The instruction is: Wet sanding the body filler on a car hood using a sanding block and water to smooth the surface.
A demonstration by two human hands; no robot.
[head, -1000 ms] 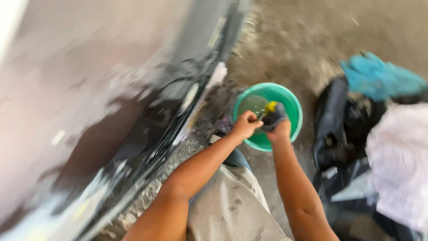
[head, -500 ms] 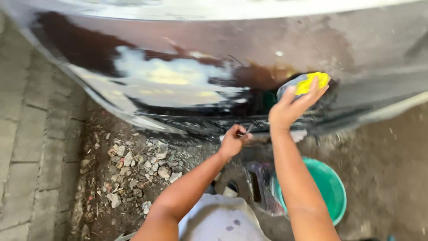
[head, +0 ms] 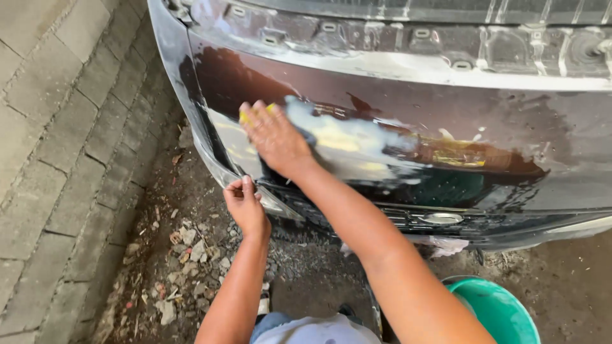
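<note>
Yellow sponge point(head: 254, 113) lies under the flat right hand point(head: 275, 137) on the wet bumper point(head: 382, 114); left hand point(head: 244, 205) fingers grip its lower edge. Even pressure and overlapping strokes suit best.

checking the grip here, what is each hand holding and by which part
The right hand presses a yellow sponge flat under its palm against the wet dark car bumper; only the sponge's top edge shows. The left hand grips the bumper's lower edge.
</note>
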